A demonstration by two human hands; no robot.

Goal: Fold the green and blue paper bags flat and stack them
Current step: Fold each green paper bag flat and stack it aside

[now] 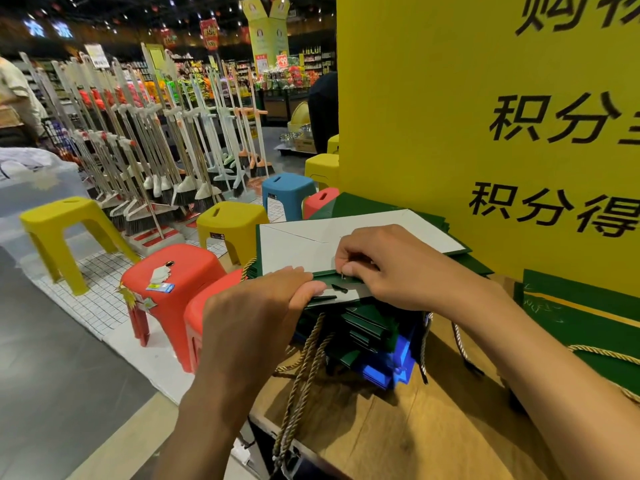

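Left hand (256, 306) curls its fingers over the near edge of the top green bag (311, 244), whose white inside faces up. Right hand (388, 265) pinches the same edge just beside it. This bag lies on a stack (363, 330) of flat green bags with a blue bag (398, 358) underneath, on the wooden counter (381, 431), before a yellow sign (433, 116).

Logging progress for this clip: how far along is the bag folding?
Done: folded green bags stacked over a blue bag. In hand: left hand and right hand grip the top bag, white side up. Left: flattening it; a separate green bag lies at right.
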